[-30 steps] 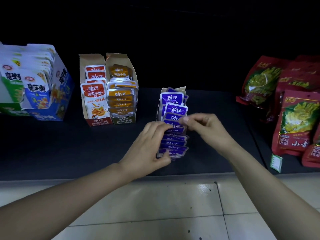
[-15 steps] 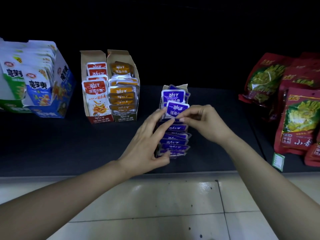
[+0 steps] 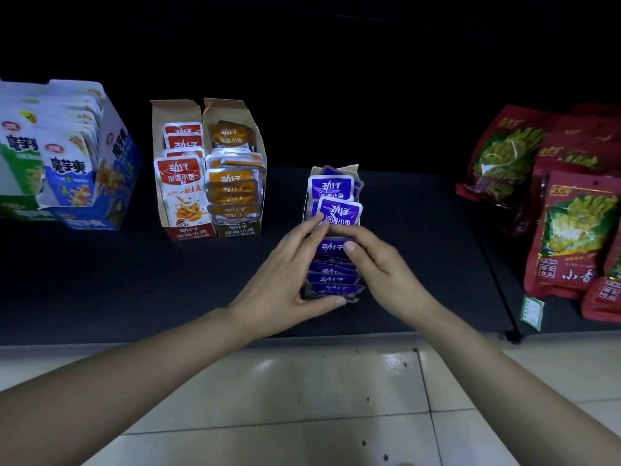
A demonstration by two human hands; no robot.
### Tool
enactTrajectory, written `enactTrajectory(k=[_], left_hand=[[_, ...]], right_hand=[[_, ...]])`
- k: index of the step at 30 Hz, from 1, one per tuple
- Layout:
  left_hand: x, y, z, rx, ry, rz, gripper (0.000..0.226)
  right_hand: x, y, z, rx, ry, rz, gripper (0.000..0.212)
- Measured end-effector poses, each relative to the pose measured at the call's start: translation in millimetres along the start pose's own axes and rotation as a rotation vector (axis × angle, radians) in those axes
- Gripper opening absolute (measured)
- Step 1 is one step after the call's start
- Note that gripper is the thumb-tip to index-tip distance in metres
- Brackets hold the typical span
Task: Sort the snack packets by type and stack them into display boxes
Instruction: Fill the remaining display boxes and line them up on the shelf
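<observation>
Purple packets (image 3: pixel 333 271), hands (image 3: pixel 285 280) gripping both sides

Single head-worn wide-angle view: looks forward and down from over the near tiled floor (image 3: pixel 302 381) onto the dark shelf (image 3: pixel 134 280), close in, centred on the purple packets (image 3: pixel 332 188); far background dark.

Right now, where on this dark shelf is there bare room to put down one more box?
The widest bare patch of shelf lies between the purple packets and the red bags. A bare strip runs along the front edge, before the blue box and the orange box. Around the purple packets it is crowded: the left hand and right hand hold them.
</observation>
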State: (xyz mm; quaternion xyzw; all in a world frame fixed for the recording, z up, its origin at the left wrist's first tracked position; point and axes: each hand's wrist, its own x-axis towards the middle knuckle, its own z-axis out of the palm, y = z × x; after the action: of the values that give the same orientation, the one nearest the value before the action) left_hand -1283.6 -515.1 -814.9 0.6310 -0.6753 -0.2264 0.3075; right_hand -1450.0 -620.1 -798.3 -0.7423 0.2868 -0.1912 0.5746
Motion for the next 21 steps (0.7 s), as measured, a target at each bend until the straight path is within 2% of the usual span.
enactTrajectory(k=[5, 9, 13, 18, 21], left_hand=[[-3, -5, -3, -0.014, -0.021, 0.026, 0.097], [2, -4, 1, -0.037, -0.003, 0.003, 0.093], [2, -6, 3, -0.043, 0.052, 0.021, 0.079], [1, -4, 8, -0.04, 0.075, 0.001, 0.075], [-1, -4, 7, -0.061, 0.063, -0.004, 0.076]], right_hand=[[-6, -1, 0, 0.083, -0.011, 0.048, 0.031], [-6, -1, 3, 0.056, -0.03, 0.06, 0.04], [-15, 7, 24, -0.119, 0.048, -0.033, 0.053], [-10, 7, 8, -0.032, 0.103, 0.014, 0.068], [4, 5, -14, -0.136, 0.255, -0.054, 0.054]])
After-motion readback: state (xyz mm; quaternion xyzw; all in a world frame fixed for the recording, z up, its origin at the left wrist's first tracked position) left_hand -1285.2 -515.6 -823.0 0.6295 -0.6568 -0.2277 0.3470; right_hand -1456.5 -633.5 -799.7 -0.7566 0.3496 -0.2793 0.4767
